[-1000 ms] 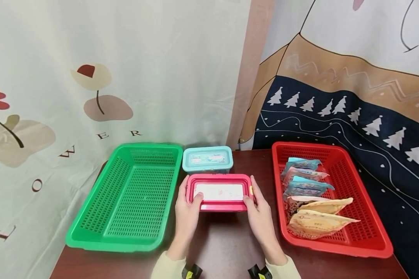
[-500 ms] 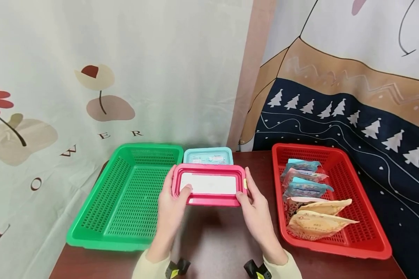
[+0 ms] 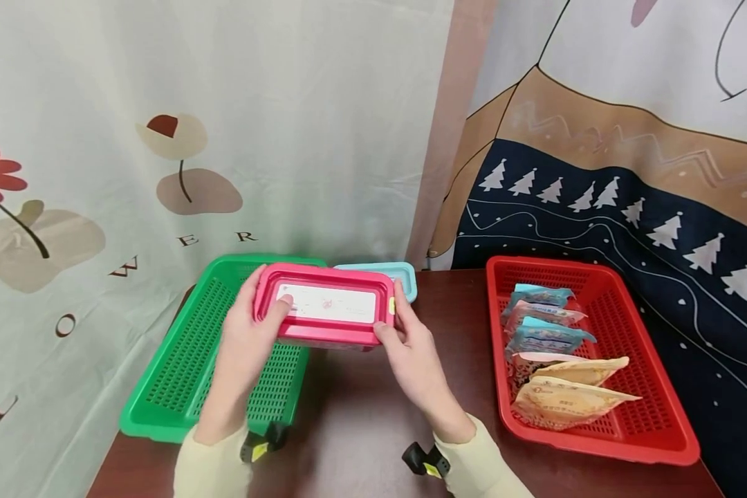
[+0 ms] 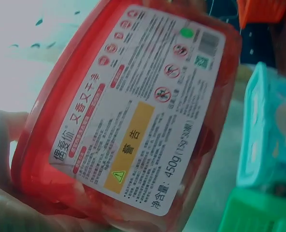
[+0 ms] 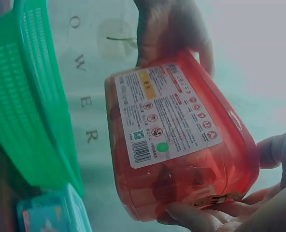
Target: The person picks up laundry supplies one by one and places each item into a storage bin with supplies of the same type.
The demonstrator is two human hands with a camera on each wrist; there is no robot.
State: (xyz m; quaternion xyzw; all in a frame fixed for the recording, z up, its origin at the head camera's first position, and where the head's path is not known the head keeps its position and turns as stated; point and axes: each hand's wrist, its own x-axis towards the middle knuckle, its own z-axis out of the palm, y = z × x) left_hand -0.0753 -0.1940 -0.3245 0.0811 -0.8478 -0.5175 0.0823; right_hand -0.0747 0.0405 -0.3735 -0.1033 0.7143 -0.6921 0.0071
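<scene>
A pink-red lidded plastic box (image 3: 330, 304) hangs in the air between both hands, over the right part of the green basket and the table. My left hand (image 3: 245, 339) grips its left end, thumb on top of the lid. At the other end, my right hand (image 3: 411, 346) holds it with the thumb on the lid's near corner. Both wrist views show the printed label (image 4: 143, 106) on the box's side, with a yellow warning strip. Darker shapes show through the clear red wall (image 5: 167, 179); what they are is hard to tell.
A green perforated basket (image 3: 162, 408) stands on the left. Behind the box, a light-blue lidded box (image 3: 404, 277) is partly covered. On the right, a red basket (image 3: 653, 443) holds several upright packets (image 3: 573, 401). A printed curtain (image 3: 324, 138) hangs behind the table (image 3: 361, 443).
Both hands have lifted the pink-red box off the middle of the table and carried it left and away from me. It now overlaps the green basket and hides part of the light-blue box.
</scene>
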